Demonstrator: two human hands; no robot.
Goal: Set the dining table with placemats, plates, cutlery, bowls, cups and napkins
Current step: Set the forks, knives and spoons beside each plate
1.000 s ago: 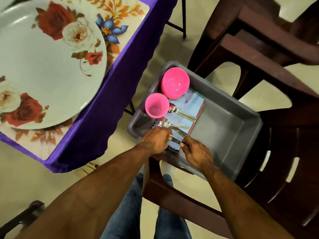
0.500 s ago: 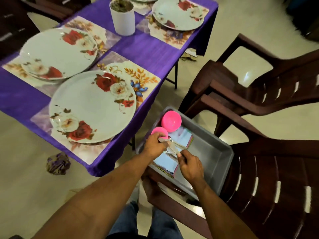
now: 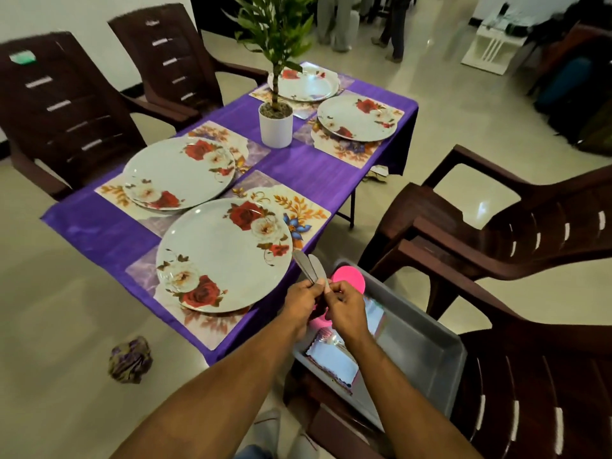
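Note:
My left hand [image 3: 299, 301] and my right hand [image 3: 346, 308] meet above the grey tub [image 3: 427, 352], both pinching a bunch of steel cutlery [image 3: 311, 268] whose handles stick up toward the nearest floral plate [image 3: 223, 255]. Several such plates sit on floral placemats [image 3: 298, 210] on the purple table [image 3: 314, 173]. In the tub lie a pink bowl [image 3: 349, 278], a pink cup [image 3: 318, 321] mostly hidden by my hands, more cutlery and folded napkins [image 3: 332, 357].
The tub rests on a brown plastic chair [image 3: 530, 376]; another brown chair [image 3: 496, 226] stands behind it, two more at the table's far side. A potted plant [image 3: 275, 124] stands mid-table. A crumpled cloth [image 3: 130, 359] lies on the floor. People's legs show far back.
Both hands have lifted cutlery out of the tub and raised it above the tub's edge. The head has tilted up, bringing the whole table into view.

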